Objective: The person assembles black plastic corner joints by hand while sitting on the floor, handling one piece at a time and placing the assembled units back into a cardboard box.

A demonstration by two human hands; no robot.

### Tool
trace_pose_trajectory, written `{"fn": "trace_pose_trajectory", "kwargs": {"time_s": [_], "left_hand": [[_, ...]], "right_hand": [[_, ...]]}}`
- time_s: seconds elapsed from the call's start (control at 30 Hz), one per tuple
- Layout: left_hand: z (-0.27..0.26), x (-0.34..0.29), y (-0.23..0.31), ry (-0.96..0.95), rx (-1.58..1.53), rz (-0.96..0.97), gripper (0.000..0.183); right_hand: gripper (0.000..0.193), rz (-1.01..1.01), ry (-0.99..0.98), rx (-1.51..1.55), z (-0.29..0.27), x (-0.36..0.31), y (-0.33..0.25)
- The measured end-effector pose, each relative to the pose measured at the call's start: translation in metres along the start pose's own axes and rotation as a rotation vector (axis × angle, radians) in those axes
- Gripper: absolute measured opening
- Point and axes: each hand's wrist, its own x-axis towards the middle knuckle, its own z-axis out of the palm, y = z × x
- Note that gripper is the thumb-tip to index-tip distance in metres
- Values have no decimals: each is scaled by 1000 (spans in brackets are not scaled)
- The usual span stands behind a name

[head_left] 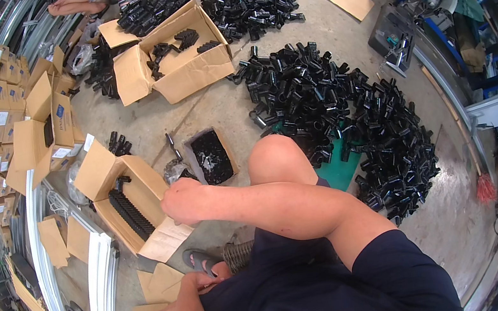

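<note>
Right hand: the right hand (184,202) reaches across to the right side of the near box (148,190); its fingers are hidden, so I cannot tell whether it is wide, narrow or holding anything.
Left hand: the left hand (198,281) is low by the sandal (202,262); its grip cannot be told.
Near box: stands open beside the right hand, with a neat row of black pipe fittings (131,213) along its length and a few set apart at the far end; it looks only partly filled.
Large box: beyond, the large box (199,80) is open too, with a few groups of fittings inside and bare cardboard between.
Loose pile: the big pile (316,87) on the right, partly over a green sheet (342,166), lies unsorted; judging by it, much more is left than done.
Edges: the near box's flaps stick outward, and the small box (233,158) and plastic bag (176,170) crowd its right side; white bars (101,280) hem in the left.
Floor: bare concrete (151,122) shows between the two larger boxes, and again right of the pile toward the red broom (486,188).
</note>
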Motion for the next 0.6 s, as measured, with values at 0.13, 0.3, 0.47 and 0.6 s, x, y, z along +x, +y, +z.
{"fn": "trace_pose_trajectory", "kwargs": {"time_s": [0.13, 0.3, 0.47, 0.6], "left_hand": [[1, 82, -46, -7, 27, -41, 73], [-11, 80, -40, -17, 39, -23, 72], [-10, 68, -38, 12, 43, 20, 71], [-9, 70, -38, 35, 48, 51, 70]], "right_hand": [[38, -25, 18, 3, -2, 4, -9], [39, -3, 9, -4, -2, 1, -4], [38, -12, 17, -6, -2, 2, -5], [35, -3, 16, -4, -3, 0, -5]]}}
